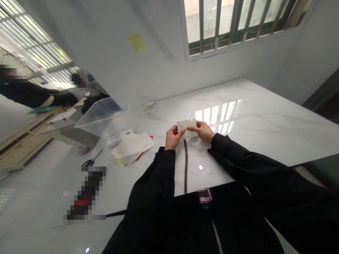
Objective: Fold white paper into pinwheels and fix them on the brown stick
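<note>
# Folded paper pinched above a marble table

The table's far edge ran along a pale wall, with a yellow sticky note on the wall and a barred window higher up. The window's bars showed as a bright reflection on the glossy surface, just beyond the hands.

Near the table's front edge, the left hand and right hand, both in black sleeves, held the paper in a narrow pinch between thumbs and fingers. A dark brown strip lay straight on the surface just below it, running toward the front edge.

Toward the left edge sat a loose stack of paper sheets with yellow and red edges showing, beside a white box. Black-handled scissors lay nearer that edge. A clear plastic bin stood toward the far left corner, with a white cable behind it. A pixelated object was too blurred to name.

Past the bin, two co-workers were beyond the table, near a wooden bench and a slatted window.
</note>
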Demonstrator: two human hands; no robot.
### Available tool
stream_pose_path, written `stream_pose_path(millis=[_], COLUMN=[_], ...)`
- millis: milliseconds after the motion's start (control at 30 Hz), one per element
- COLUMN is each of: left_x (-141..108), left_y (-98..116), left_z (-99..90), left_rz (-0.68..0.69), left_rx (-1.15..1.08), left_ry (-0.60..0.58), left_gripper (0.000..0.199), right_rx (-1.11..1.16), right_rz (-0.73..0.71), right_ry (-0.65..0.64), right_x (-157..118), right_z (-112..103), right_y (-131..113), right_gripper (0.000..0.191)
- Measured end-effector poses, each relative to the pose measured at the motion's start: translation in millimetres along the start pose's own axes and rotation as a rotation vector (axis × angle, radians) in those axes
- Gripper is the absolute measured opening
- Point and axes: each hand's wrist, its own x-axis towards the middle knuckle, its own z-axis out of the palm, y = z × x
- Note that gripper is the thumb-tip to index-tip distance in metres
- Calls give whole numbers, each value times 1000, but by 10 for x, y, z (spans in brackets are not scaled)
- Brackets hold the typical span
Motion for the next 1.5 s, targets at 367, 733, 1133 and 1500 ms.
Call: stream_pose_path(millis=[367, 733, 1133, 1500], left_x=[37, -9, 155, 76], left_y=[31, 69, 218, 272], left_z=[-165, -60, -83, -104], left_rz=[192, 82, -212, -271], left_rx=[665, 854, 155, 58], left_ry=[309, 67, -167, -246], left_gripper=[17, 30, 42, 39], right_rx=[104, 4, -373, -385], right_rz=[89, 130, -92, -149], right_ry=[-38, -122, -202, -148], right_x=[0, 140, 79, 17], right_z=[-419, -693, -538, -492], right_y=[-234, -312, -324, -252], right_gripper=[42, 41, 24, 21])
